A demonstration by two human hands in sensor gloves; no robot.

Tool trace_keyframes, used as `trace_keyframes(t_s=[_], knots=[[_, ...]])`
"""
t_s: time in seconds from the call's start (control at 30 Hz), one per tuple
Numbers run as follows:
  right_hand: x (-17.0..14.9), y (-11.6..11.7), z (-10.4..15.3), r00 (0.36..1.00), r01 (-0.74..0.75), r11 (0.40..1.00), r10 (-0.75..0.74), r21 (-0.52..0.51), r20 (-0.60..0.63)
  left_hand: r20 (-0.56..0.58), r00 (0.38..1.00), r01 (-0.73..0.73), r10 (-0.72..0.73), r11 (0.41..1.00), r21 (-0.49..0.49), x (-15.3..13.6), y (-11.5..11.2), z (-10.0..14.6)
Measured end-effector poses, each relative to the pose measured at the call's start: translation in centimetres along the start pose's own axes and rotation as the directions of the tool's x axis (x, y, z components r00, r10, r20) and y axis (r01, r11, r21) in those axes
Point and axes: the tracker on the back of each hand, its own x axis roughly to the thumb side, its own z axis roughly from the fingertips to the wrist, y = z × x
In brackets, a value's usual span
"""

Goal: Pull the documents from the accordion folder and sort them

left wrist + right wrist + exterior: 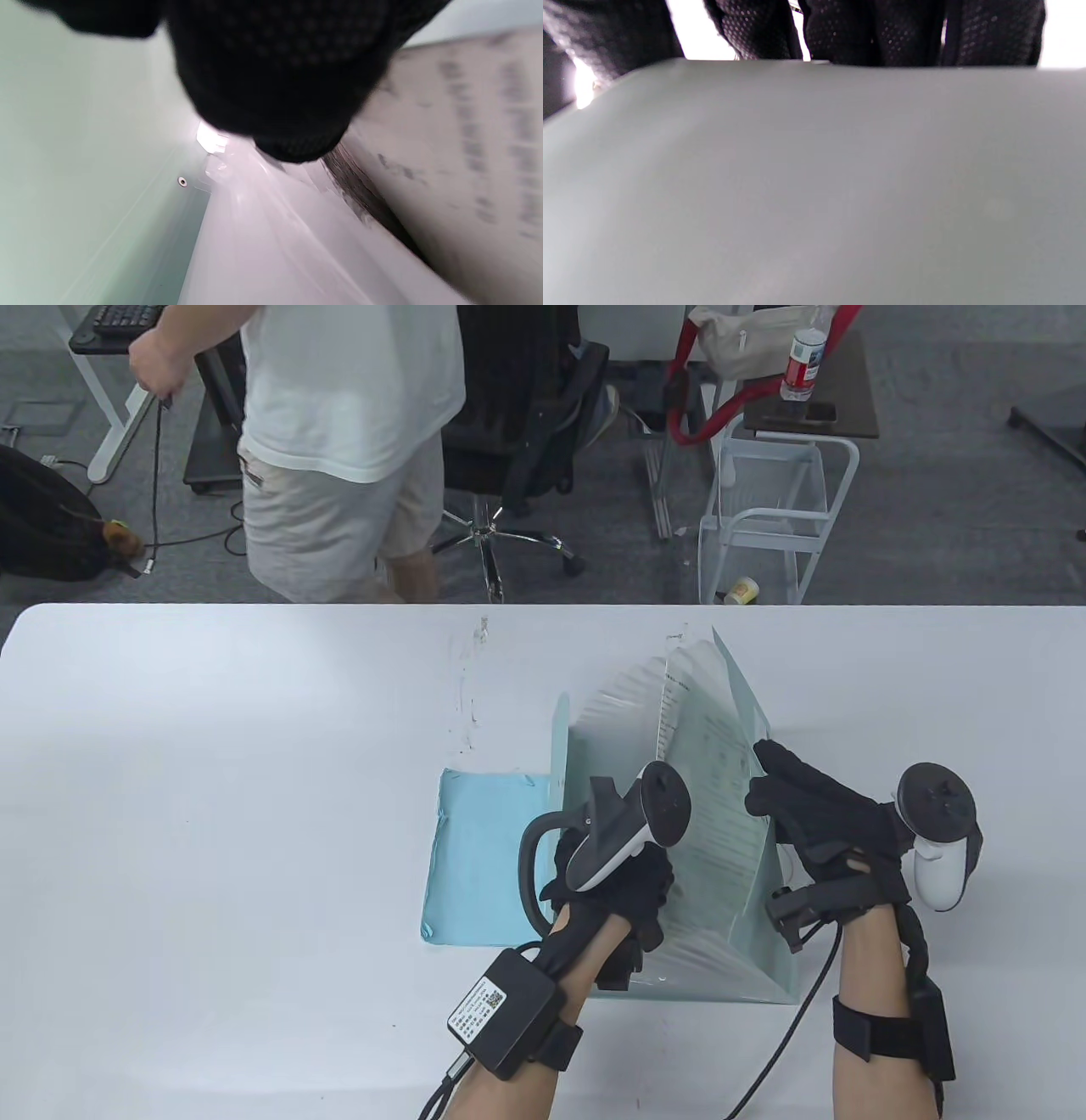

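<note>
Left hand [615, 891] inside upright accordion folder [747, 950], whose long axis runs near-to-far.

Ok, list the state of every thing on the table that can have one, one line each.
accordion folder: standing on the table, pockets fanned open, flap lying flat.
printed document: upright inside a pocket, not pulled out.
left hand: reaching down into the pockets; grip hidden.
right hand: fingers hooked over the folder's right outer wall, holding it.
</note>
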Motion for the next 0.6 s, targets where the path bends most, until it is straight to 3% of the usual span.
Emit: trace_keyframes(t_s=[0.17,0.43,0.6], knots=[[0.0,0.0,0.0,1.000,-0.001,1.000,0.001,0.001,-0.001,-0.036,0.997,-0.061,0.064,0.996,0.068,-1.6,1.9,0.9],[0.0,-0.1,0.0,1.000,0.006,1.000,-0.006,-0.003,-0.003,0.001,0.984,-0.175,0.178,0.971,0.164,-4.1,5.0,3.2],[-0.3,-0.4,0.0,1.000,0.025,1.000,-0.025,-0.002,-0.008,0.038,0.943,-0.330,0.330,0.917,0.223,-7.3,7.4,5.1]])
